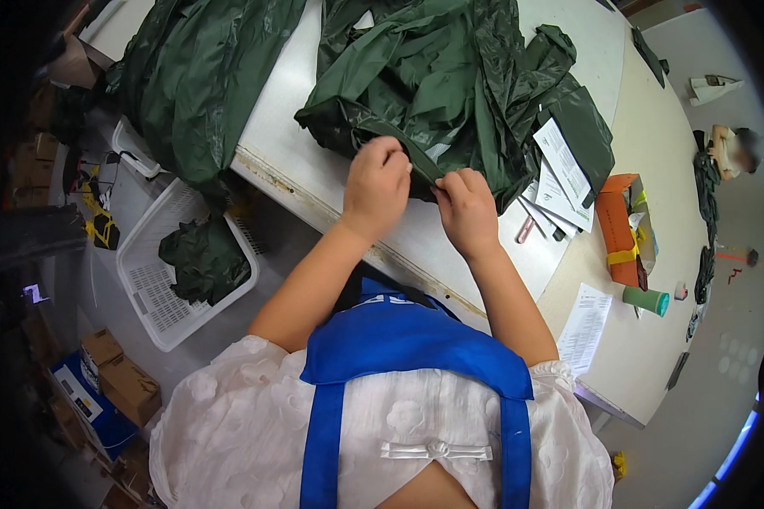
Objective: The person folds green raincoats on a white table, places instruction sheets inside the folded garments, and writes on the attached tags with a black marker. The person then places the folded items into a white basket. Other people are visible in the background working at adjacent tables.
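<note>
A heap of thin, shiny dark green fabric (pixel 437 93) lies in folds on the white table in front of me. My right hand (pixel 469 208) pinches its near edge between thumb and fingers. Just to the left, my left hand (pixel 378 187) is closed at the same edge, its fingertips slightly blurred and partly turned away. Between the two hands runs a short stretch of the hem. What kind of article the fabric forms cannot be made out.
More green fabric (pixel 208 93) hangs over the table's left edge, above a white basket (pixel 133 273) holding a green bundle. Right of the heap lie paper slips (pixel 562 161), an orange box (pixel 617 233), a green roll (pixel 645 300) and a printed sheet (pixel 584 327). Another person (pixel 728 151) is far right.
</note>
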`<control>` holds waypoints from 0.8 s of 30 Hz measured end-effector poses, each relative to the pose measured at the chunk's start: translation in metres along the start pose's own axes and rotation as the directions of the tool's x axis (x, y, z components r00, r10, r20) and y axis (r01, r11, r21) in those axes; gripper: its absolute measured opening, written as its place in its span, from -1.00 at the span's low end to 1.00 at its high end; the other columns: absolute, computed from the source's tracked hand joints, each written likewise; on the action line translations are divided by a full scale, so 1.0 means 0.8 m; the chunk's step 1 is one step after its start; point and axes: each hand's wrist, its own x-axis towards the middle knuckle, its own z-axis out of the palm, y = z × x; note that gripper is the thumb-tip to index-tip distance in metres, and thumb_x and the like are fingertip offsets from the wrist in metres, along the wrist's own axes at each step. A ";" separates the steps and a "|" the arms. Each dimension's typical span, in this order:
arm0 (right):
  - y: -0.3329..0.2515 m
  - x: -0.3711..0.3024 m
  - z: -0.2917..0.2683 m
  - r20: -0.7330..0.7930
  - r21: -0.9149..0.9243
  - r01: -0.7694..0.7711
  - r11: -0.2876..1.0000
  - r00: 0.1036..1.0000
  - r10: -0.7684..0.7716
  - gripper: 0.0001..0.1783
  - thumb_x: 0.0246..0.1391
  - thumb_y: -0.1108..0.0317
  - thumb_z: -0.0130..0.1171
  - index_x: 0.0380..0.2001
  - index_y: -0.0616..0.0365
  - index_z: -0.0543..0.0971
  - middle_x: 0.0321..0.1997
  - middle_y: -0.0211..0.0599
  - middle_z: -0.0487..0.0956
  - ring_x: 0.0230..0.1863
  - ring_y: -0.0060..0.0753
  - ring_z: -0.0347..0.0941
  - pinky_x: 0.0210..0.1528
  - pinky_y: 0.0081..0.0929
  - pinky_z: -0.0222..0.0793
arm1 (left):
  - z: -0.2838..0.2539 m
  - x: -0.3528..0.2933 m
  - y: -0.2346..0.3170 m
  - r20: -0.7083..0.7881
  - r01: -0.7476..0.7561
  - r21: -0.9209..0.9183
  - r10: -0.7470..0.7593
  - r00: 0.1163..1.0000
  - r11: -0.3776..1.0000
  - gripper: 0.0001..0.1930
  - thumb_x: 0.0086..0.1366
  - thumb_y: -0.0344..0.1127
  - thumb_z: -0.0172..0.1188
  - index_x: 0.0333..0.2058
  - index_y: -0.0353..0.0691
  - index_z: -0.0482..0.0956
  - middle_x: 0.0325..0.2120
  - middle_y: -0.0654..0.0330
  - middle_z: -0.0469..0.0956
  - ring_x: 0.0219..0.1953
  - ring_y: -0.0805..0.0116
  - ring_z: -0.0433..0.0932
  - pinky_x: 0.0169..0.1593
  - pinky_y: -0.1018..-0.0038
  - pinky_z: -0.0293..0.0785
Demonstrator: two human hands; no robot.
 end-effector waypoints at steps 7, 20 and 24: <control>0.000 -0.006 -0.010 0.011 0.023 -0.046 0.999 0.999 0.046 -0.84 -0.19 0.52 0.22 -0.51 0.18 0.43 -0.49 -0.20 0.37 -0.38 -0.12 0.32 -0.33 -0.28 0.28 | -0.031 0.018 -0.032 -0.093 0.104 0.057 -0.098 0.991 0.993 -0.95 0.06 -0.47 0.20 -0.48 -0.26 0.49 -0.32 0.10 0.33 -0.26 0.12 0.35 -0.17 0.29 0.34; -0.018 0.012 -0.014 -0.018 -0.002 -0.009 1.000 1.000 0.009 -0.67 -0.24 0.50 0.26 -0.33 0.19 0.40 -0.36 -0.13 0.42 -0.27 -0.04 0.37 -0.23 -0.27 0.31 | -0.004 0.001 0.011 0.070 -0.128 -0.200 0.145 0.987 0.971 -0.94 0.11 -0.51 0.11 -0.41 -0.34 0.45 -0.30 -0.01 0.45 -0.22 -0.01 0.45 -0.15 0.24 0.39; -0.011 0.012 -0.005 0.103 0.069 -0.034 0.997 0.994 0.026 -0.65 -0.21 0.49 0.25 -0.29 0.20 0.39 -0.35 -0.11 0.42 -0.26 -0.03 0.36 -0.21 -0.26 0.30 | -0.013 0.003 0.013 0.098 -0.090 -0.145 0.105 0.990 0.985 -0.92 0.07 -0.54 0.15 -0.42 -0.34 0.47 -0.30 0.06 0.40 -0.33 0.07 0.43 -0.22 0.30 0.41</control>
